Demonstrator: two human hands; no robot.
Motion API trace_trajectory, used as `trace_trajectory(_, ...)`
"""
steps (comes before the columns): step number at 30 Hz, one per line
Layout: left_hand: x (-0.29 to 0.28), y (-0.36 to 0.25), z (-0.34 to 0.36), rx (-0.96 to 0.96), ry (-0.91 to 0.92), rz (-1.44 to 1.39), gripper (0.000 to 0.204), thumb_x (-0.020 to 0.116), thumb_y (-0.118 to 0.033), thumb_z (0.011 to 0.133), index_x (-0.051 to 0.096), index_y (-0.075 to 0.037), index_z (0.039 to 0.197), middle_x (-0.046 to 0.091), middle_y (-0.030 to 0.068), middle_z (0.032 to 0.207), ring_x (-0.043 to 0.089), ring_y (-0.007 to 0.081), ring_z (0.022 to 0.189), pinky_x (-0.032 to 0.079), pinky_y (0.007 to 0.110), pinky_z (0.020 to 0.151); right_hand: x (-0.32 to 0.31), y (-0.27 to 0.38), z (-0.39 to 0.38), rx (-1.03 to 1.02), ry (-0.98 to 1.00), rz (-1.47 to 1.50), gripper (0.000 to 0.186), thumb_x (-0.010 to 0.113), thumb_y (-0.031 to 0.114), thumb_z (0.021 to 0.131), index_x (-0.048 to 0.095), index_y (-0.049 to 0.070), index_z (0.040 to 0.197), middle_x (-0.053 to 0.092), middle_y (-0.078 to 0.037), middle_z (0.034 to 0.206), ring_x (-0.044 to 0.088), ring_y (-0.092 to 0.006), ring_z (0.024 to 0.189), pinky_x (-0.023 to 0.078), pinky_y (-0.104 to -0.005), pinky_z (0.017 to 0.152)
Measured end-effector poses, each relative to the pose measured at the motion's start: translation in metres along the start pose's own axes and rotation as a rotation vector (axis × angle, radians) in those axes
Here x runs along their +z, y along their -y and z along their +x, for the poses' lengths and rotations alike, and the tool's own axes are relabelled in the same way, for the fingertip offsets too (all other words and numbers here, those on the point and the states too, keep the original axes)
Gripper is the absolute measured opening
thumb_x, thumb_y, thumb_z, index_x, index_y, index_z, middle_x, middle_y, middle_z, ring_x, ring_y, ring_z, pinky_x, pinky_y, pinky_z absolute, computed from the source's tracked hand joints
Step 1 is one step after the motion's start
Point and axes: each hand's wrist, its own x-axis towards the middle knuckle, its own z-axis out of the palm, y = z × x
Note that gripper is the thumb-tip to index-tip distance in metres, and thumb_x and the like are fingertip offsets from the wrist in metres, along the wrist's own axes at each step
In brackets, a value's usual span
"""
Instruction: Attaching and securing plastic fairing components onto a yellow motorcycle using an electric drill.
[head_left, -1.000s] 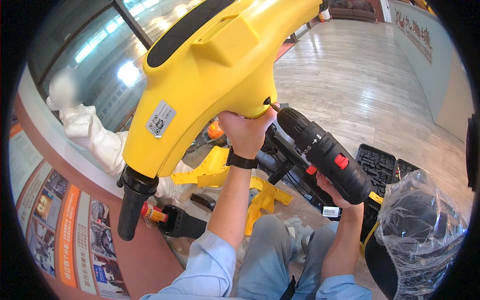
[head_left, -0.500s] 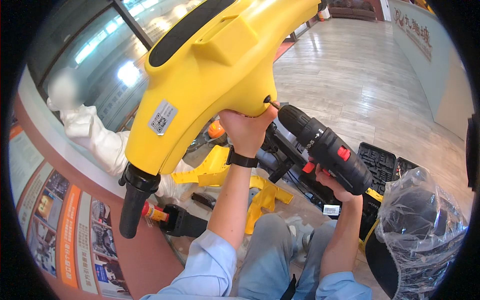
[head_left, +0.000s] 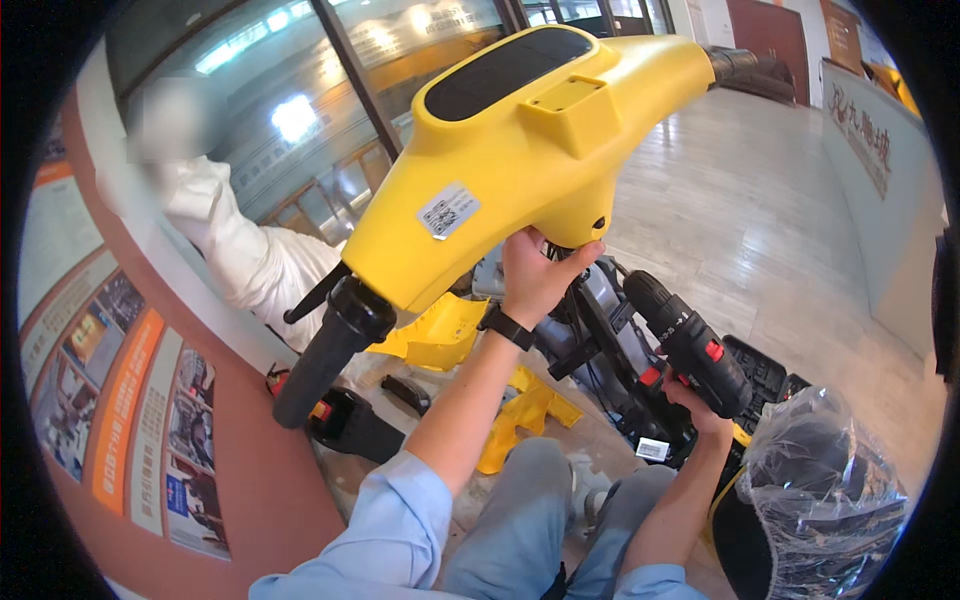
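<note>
My left hand (head_left: 537,285) is closed around the lower neck of a yellow scooter handlebar cover (head_left: 490,160), its thumb just below a dark screw hole (head_left: 599,223). My right hand (head_left: 692,400) grips the handle of a black cordless drill (head_left: 690,340) with red buttons. The drill's bit points up and left toward the cover, apart from the hole. At the cover's near end is a black handgrip (head_left: 335,352) with a brake lever. Beneath the cover, the dark scooter frame (head_left: 620,350) shows with loose cables.
Yellow body panels (head_left: 525,425) lie on the floor by my legs. A plastic-wrapped black seat (head_left: 820,500) stands at lower right, near an open black tool case (head_left: 765,370). At left are a white statue (head_left: 240,235) and a display wall (head_left: 130,420); a counter (head_left: 880,190) stands far right.
The drill has come away from the screw hole, down and to the right. My left hand keeps its hold on the cover. The whole view has shifted, showing more of the cover's far end.
</note>
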Motion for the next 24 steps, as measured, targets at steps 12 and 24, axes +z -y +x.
trace_trajectory(12, -0.020, -0.061, -0.024, -0.070, -0.186, -0.268, 0.054, 0.066, -0.020, 0.097, 0.043, -0.010, 0.145, 0.046, 0.0077, 0.149, 0.043, 0.0237, 0.138, 0.033, 0.050, 0.115, 0.032, -0.018, -0.005, 0.231, 0.093, 1.123, 0.046, 0.060, 0.030, 0.078, 0.055, 0.005, 0.116, 0.037, 0.006, 0.056, 0.034, -0.0069, 0.043, 0.036, -0.0287, 0.051)
trace_trajectory(24, -0.024, -0.096, -0.040, -0.259, -0.026, -0.013, 0.048, 0.059, -0.019, 0.101, 0.044, -0.007, 0.144, 0.053, 0.0110, 0.142, 0.050, 0.0253, 0.132, 0.043, 0.044, 0.107, 0.058, -0.030, -0.014, 0.252, 0.176, 1.440, 0.045, 0.057, 0.028, 0.080, 0.052, 0.005, 0.118, 0.037, 0.006, 0.059, 0.036, -0.0070, 0.046, 0.037, -0.0286, 0.055)
